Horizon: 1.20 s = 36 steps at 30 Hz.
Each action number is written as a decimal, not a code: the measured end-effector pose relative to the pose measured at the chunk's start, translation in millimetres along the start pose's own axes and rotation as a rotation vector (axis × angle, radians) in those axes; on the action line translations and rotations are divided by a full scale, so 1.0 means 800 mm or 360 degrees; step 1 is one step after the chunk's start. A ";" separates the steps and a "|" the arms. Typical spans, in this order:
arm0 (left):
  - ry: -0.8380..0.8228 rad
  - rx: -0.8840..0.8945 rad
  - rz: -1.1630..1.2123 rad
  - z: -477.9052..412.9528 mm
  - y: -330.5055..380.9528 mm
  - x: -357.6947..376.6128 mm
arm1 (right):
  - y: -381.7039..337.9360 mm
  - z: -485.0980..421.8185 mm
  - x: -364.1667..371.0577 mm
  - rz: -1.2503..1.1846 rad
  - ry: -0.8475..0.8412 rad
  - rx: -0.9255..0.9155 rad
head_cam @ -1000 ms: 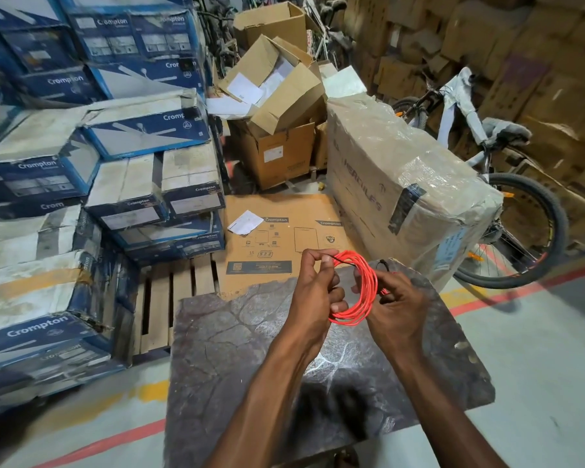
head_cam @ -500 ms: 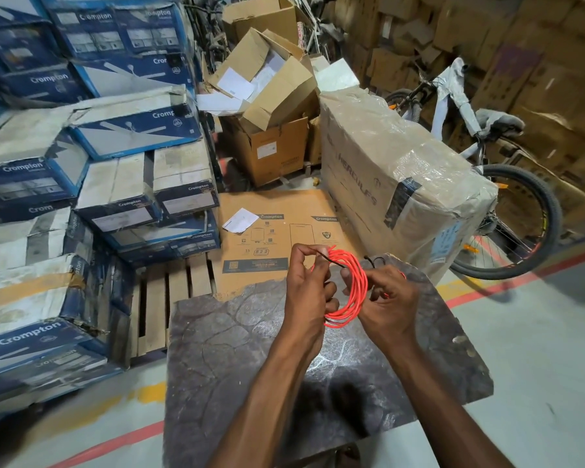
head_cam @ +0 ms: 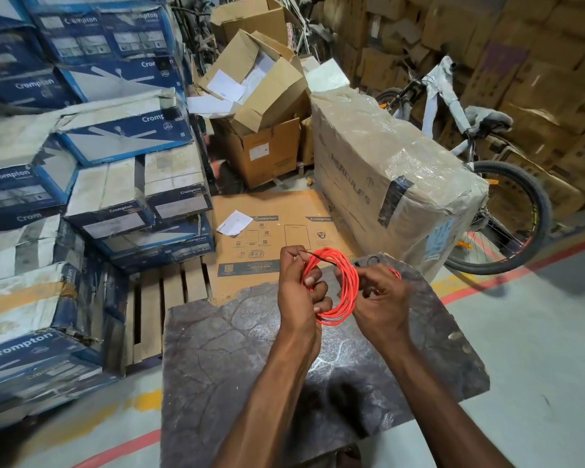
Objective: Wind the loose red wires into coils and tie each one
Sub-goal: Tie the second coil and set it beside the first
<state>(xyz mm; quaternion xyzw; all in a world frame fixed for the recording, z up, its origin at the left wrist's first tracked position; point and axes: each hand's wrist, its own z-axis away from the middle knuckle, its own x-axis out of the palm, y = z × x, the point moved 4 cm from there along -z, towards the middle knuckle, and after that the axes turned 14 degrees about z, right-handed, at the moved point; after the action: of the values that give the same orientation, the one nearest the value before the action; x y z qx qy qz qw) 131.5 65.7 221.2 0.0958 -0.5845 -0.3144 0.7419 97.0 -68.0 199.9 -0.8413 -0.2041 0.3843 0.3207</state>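
- Step in hand, as judged: tying off a wound coil, the winding of this one apparently finished.
- Left hand (head_cam: 299, 292): fingers curled round the left side of the red wire coil (head_cam: 348, 292), thumb and forefinger pinching one end of a thin dark tie (head_cam: 320, 257) at the coil's far top.
- Coil held upright in the air between both hands, above the far part of the dark table (head_cam: 233, 366).
- Right hand (head_cam: 382, 300): fingers bent and closed on the coil's right side, gripping the strands; whether also pinching the tie's other end, cannot tell.
- Far right, beyond that hand: a bit more red wire (head_cam: 396, 273) on the table, near a small dark loop (head_cam: 372, 261).
- Next move, likely: passing the tie round the bunched strands and twisting it tight, without letting the loops spring apart.
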 end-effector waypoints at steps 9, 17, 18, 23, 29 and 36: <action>0.0001 0.0136 -0.0281 0.006 0.002 0.000 | -0.010 0.001 0.000 -0.0054 -0.0047 0.0026; 0.0045 0.0203 -0.0545 0.008 0.011 0.008 | -0.017 0.001 -0.003 -0.0145 -0.0099 -0.0033; 0.0039 0.0205 -0.0562 0.008 0.012 0.008 | -0.016 0.002 -0.002 -0.0154 -0.0110 -0.0032; 0.0020 0.0219 -0.0586 0.007 0.012 0.008 | -0.013 0.003 0.000 -0.0263 -0.0144 0.0033; 0.0042 0.0170 -0.0579 0.009 0.009 0.003 | -0.004 0.004 0.006 -0.0840 -0.0262 0.0575; 0.0035 -0.0019 -0.0382 0.012 0.004 -0.008 | -0.001 -0.009 -0.009 -0.1483 -0.0221 0.1063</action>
<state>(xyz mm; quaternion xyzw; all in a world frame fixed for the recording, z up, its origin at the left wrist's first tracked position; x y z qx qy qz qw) 123.3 73.9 220.8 0.1641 -0.5586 -0.4035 0.7059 98.3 -74.7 207.7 -0.4886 -0.4411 0.3004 0.6902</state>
